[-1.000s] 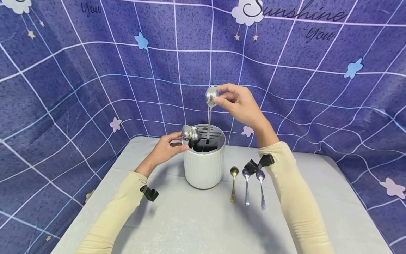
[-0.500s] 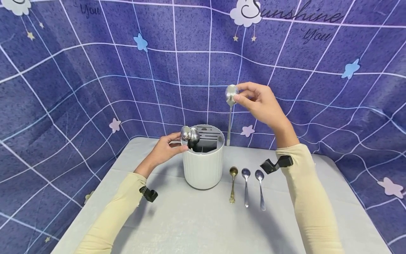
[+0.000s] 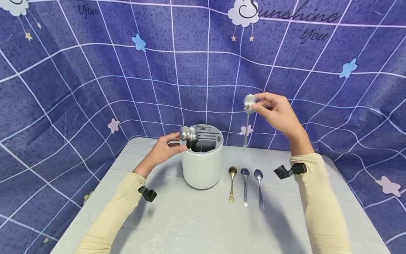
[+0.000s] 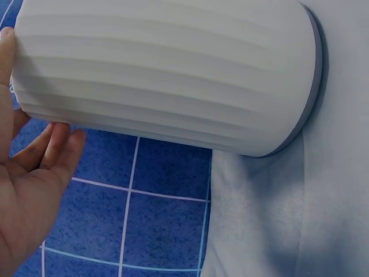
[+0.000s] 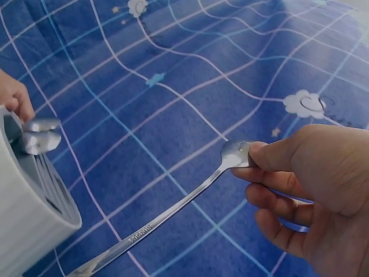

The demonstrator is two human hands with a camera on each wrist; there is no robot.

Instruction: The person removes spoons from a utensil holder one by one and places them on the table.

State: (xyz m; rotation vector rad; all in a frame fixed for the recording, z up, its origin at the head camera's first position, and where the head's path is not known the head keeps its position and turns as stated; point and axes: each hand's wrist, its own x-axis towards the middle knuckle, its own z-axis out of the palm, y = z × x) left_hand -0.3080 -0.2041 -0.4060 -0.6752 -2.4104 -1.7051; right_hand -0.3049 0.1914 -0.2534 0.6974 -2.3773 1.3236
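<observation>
My right hand [image 3: 275, 112] pinches a silver spoon [image 3: 250, 103] by its bowl, thumb against one face. The spoon hangs handle down, up off the table and to the right of a white ribbed utensil holder [image 3: 203, 171]; its long handle [image 5: 173, 210] shows in the right wrist view. My left hand [image 3: 165, 150] grips the holder's left side near the rim, with the thumb in front and fingers behind. Two silver spoons [image 3: 189, 134] stand bowls up in the holder, close to that hand. In the left wrist view the holder [image 4: 161, 75] hides part of the fingers.
On the table [image 3: 190, 222], right of the holder, lie a gold spoon [image 3: 232, 183] and two silver spoons [image 3: 245, 187], side by side. The holder has a grey slotted top [image 3: 207, 132] and an open compartment. A purple patterned cloth [image 3: 177, 70] hangs behind.
The right hand has lifted the spoon out from over the holder and carried it right, then slightly down. My left hand stays at the holder.
</observation>
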